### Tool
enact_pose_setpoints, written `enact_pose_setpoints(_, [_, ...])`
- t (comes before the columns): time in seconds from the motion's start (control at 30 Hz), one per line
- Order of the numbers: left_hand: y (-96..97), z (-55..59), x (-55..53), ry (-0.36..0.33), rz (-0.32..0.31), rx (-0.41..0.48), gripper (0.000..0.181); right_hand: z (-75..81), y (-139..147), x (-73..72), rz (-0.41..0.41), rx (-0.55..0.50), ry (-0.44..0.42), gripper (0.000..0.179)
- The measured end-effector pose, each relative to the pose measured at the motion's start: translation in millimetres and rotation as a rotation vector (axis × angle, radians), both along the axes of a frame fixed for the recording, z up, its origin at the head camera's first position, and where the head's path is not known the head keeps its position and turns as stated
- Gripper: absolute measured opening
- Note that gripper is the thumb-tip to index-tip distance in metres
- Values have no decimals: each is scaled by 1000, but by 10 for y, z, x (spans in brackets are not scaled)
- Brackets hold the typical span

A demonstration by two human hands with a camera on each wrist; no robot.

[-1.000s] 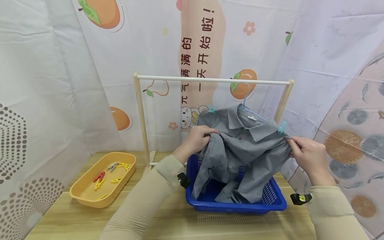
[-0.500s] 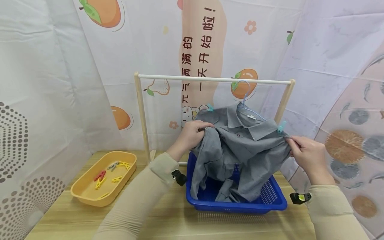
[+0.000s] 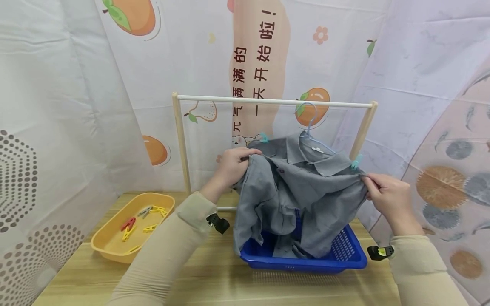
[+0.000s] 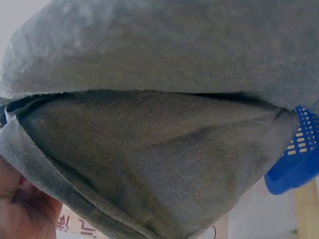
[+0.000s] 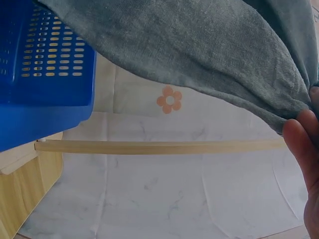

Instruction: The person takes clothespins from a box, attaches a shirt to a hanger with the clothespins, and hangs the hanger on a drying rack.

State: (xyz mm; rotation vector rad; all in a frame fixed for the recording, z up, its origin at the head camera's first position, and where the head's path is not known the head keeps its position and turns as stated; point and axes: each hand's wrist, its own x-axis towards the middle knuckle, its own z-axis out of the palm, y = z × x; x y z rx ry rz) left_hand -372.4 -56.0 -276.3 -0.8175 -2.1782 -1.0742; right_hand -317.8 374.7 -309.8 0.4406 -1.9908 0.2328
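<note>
A grey collared shirt is on a light blue hanger, whose hook overlaps the white rail. Teal clothespins sit at both shoulders, one at the left and one at the right. My left hand grips the cloth below the left shoulder. At the other side, my right hand pinches the sleeve just past the clothespin; the right wrist view shows its fingertips on gathered fabric. Cloth fills most of the left wrist view. The shirt's lower part drapes into a blue basket.
A wooden-post rack with a white rail stands behind the basket. On the left of the wooden table, a yellow tray holds several yellow, red and grey clothespins. Printed curtains enclose the back and sides.
My left hand has moved left and slightly up, drawing the shirt's left side outward past the basket's rim. The hanger and right hand have shifted slightly left.
</note>
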Motion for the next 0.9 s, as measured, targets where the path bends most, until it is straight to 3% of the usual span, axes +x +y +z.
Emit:
enact_pose_setpoints(0.23, [-161,50,30,-47,-1,50,42,4,-73,-17,28,12,23,6])
enact_pose_setpoints(0.9, [-635,140,62,-71,54,109,30,-3,-411,-135,93,6,9,7])
